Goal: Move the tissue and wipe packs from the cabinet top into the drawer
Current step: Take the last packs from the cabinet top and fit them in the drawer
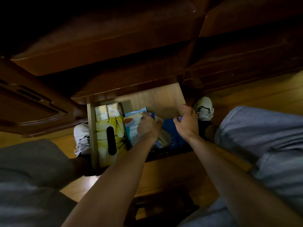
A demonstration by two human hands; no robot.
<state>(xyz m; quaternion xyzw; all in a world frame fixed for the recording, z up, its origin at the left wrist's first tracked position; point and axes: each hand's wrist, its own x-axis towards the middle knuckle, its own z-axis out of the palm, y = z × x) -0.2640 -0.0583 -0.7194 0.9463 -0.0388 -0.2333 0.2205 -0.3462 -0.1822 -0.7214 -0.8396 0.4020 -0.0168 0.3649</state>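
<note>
Blue-wrapped pack point(170, 128) lies inside the open drawer point(164, 97), just right of the yellow tissue box point(106, 136); the left hand point(148, 126) presses a pale wipe pack point(134, 123) and the right hand point(186, 122) pinches the blue pack's upper edge. Advisable: seat both packs flat, below the drawer's rim, before letting go. Wrappers appear soft, glossy and crumpled.

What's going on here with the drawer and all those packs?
A person is crouched over an open wooden drawer, both hands inside it. The left hand presses on a light blue wipe pack, while the right hand grips a dark blue pack beside it. A yellow flowered tissue box and two small packs already sit along the drawer's left side.
</note>
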